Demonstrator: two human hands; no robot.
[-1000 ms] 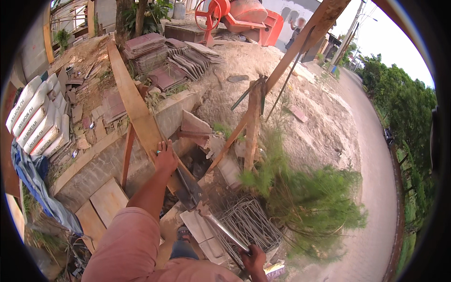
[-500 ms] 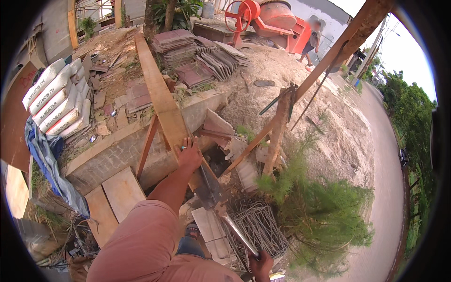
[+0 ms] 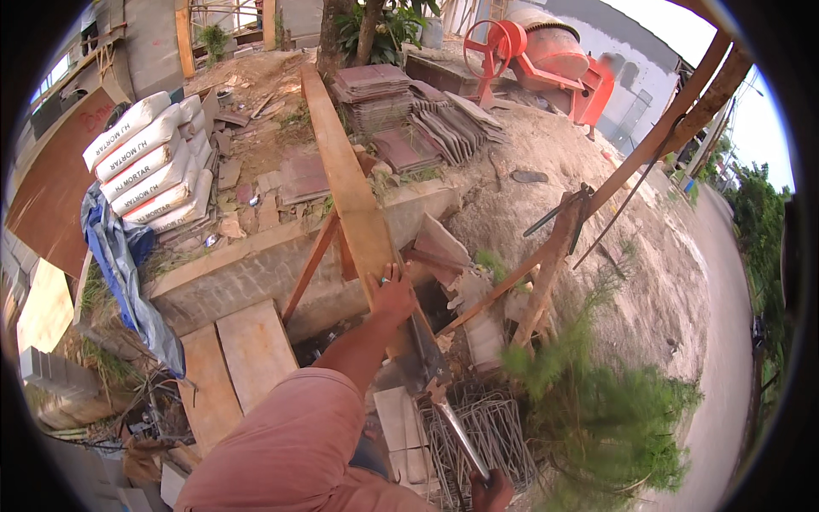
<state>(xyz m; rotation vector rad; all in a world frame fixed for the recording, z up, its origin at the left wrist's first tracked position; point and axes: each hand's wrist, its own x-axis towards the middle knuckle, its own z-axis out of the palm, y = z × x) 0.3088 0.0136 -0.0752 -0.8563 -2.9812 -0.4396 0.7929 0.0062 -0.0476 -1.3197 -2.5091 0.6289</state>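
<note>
A long wooden plank (image 3: 345,183) slopes away from me across a low concrete wall. My left hand (image 3: 395,294) lies on its near part, fingers stretched out over the wood, a ring on one finger. Along the plank's right edge rests the dark flat blade (image 3: 428,352) of a shovel-like tool. From the blade a shiny metal shaft (image 3: 461,435) runs toward me. My right hand (image 3: 492,492), at the lower edge, is closed round the near end of that shaft. The plank's nearest end is partly hidden by my left arm.
White sacks (image 3: 153,162) are stacked at left above a blue tarp (image 3: 119,264). Roof tiles (image 3: 375,94) lie beyond the wall. Bent steel bars (image 3: 486,435) and a leafy branch (image 3: 597,410) are at right. Propped timbers (image 3: 546,273) cross before a sand heap; an orange mixer (image 3: 546,55) stands behind.
The view has swung left, so the scene sits farther right. My left hand stays on the plank. The blade shows more edge-on. The person near the mixer is now mostly hidden.
</note>
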